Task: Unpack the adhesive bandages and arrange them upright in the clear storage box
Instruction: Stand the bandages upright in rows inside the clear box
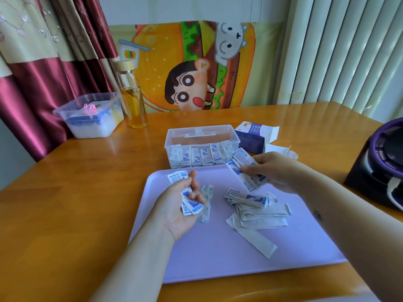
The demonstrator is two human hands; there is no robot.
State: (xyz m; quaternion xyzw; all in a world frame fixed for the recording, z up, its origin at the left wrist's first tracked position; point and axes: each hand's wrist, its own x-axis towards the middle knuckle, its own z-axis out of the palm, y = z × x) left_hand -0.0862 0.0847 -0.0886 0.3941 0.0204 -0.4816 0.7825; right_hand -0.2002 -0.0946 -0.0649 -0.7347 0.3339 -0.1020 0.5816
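The clear storage box [233, 136] stands open beyond the lilac tray [218, 253], with a row of blue-and-white bandages [196, 156] upright along its near wall. My left hand [174, 210] is palm up over the tray's left part and holds a small bundle of bandages [189, 205] in curled fingers. My right hand [277, 168] hovers over the tray's far right corner and pinches a fanned stack of bandages [242, 168]. A loose pile of bandages [257, 208] lies on the tray, and a single one [206, 199] lies under my left fingers.
The opened blue-and-white bandage carton [255, 136] lies right of the box. A lidded plastic container [91, 118] and a glass bottle [132, 97] stand at the back left of the wooden table [76, 192]. A black and purple device [383, 162] sits at the right edge.
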